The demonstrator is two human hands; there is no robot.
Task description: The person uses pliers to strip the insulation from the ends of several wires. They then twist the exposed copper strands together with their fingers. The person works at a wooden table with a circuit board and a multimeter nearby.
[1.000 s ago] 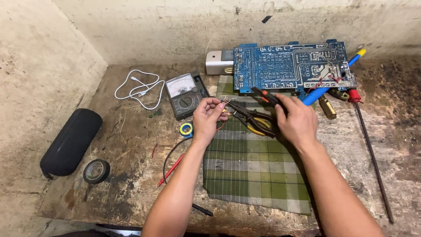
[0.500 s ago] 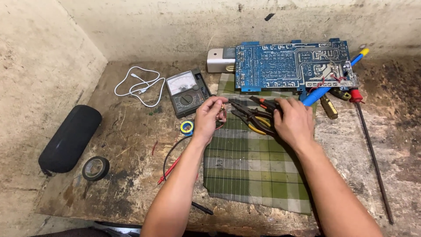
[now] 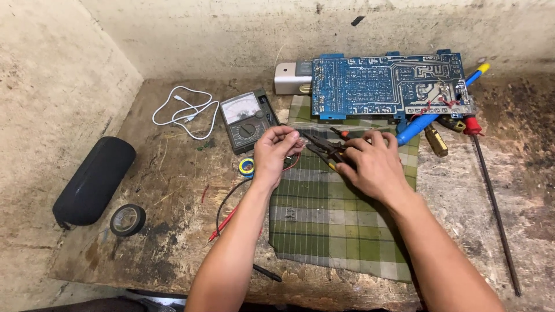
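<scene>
Hands meet over the cloth, a small part in one and pliers in the other.

The left hand [image 3: 276, 151] pinches something small and pale between its fingertips, too tiny to identify, above the far left corner of the checked cloth [image 3: 341, 225]. The right hand [image 3: 373, 164] is closed around dark pliers [image 3: 324, 147] whose nose points toward that part; whether they touch is unclear. The blue circuit board [image 3: 387, 84] lies untouched at the far edge, with screwdrivers [image 3: 430, 124] to its right. A meter [image 3: 247, 118], white cable [image 3: 185, 110] and tape roll [image 3: 128, 219] sit to the left.
</scene>
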